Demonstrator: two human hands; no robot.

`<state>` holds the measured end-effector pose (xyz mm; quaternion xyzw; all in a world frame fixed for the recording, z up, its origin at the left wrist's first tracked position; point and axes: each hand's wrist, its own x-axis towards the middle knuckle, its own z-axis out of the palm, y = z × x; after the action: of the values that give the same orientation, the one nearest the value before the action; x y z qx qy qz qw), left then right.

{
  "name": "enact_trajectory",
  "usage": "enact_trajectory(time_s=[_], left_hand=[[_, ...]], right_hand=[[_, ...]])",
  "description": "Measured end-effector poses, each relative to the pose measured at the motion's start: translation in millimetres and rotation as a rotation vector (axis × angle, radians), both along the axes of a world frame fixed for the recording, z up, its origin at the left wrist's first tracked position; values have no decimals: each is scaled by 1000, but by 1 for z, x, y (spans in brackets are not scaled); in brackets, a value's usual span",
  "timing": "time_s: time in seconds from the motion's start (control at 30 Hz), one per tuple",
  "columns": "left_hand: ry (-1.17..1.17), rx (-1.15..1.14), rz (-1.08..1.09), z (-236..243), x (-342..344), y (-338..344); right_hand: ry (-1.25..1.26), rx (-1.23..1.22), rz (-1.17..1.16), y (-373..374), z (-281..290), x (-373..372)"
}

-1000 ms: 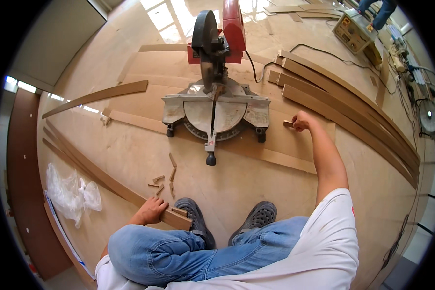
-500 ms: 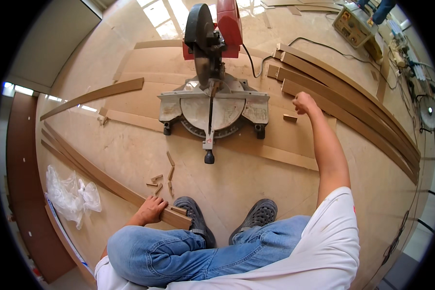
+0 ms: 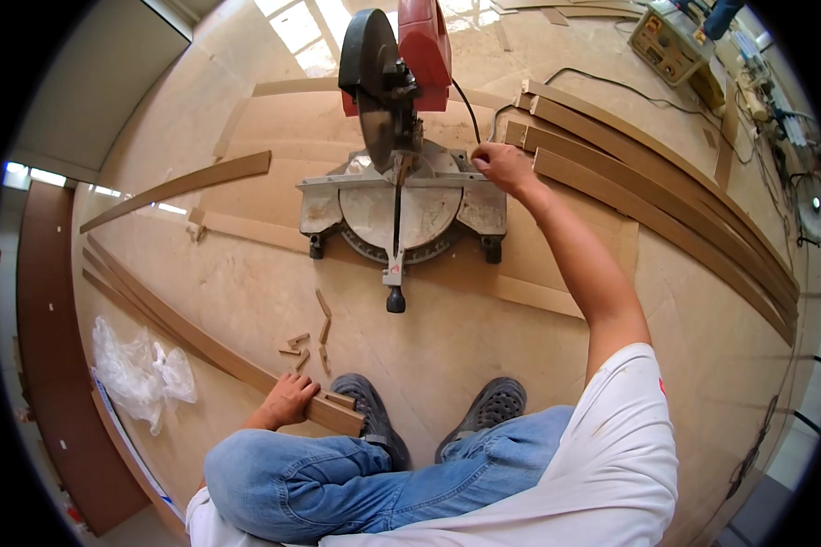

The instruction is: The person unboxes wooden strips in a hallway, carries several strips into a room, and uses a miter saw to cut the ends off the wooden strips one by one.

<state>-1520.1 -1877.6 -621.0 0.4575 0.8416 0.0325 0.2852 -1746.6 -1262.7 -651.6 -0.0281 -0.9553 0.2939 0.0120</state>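
My left hand (image 3: pixel 290 399) is closed over the near end of long brown wooden strips (image 3: pixel 219 365) on the floor at the lower left, beside my shoe. My right hand (image 3: pixel 504 168) has its fingers curled together at the right end of the miter saw's fence. Whether a small piece is in those fingers I cannot make out. The miter saw (image 3: pixel 367 205) stands on flattened cardboard (image 3: pixel 547 264), its blade (image 3: pixel 377 118) raised above the slotted table. Small wooden offcuts (image 3: pixel 298 351) lie on the floor in front of the saw, near my left foot.
Several long brown strips (image 3: pixel 648 201) lie to the saw's right. A single strip (image 3: pixel 178 189) rests to its left. A crumpled clear plastic bag (image 3: pixel 141 369) sits at the lower left. A black cable (image 3: pixel 611 82) runs toward a boxy machine (image 3: pixel 670 46) at the far right.
My right hand has moved left, from beside the right-hand strips to the saw's fence. The small offcut on the cardboard is out of sight behind the arm or gone. My left hand stays put.
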Motion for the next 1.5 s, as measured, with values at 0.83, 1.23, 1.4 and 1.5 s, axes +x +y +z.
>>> enact_trajectory(time_s=[0.83, 1.23, 1.4, 1.5], left_hand=[[-20, -36, 38, -2, 3, -3], [-9, -38, 21, -4, 0, 0], [-15, -37, 33, -3, -2, 3], [-11, -39, 42, -4, 1, 1]], right_hand=[[129, -132, -686, -28, -4, -24], [30, 33, 295, -93, -1, -49], [201, 17, 359, -96, -12, -53], [24, 73, 369, -96, -10, -57]])
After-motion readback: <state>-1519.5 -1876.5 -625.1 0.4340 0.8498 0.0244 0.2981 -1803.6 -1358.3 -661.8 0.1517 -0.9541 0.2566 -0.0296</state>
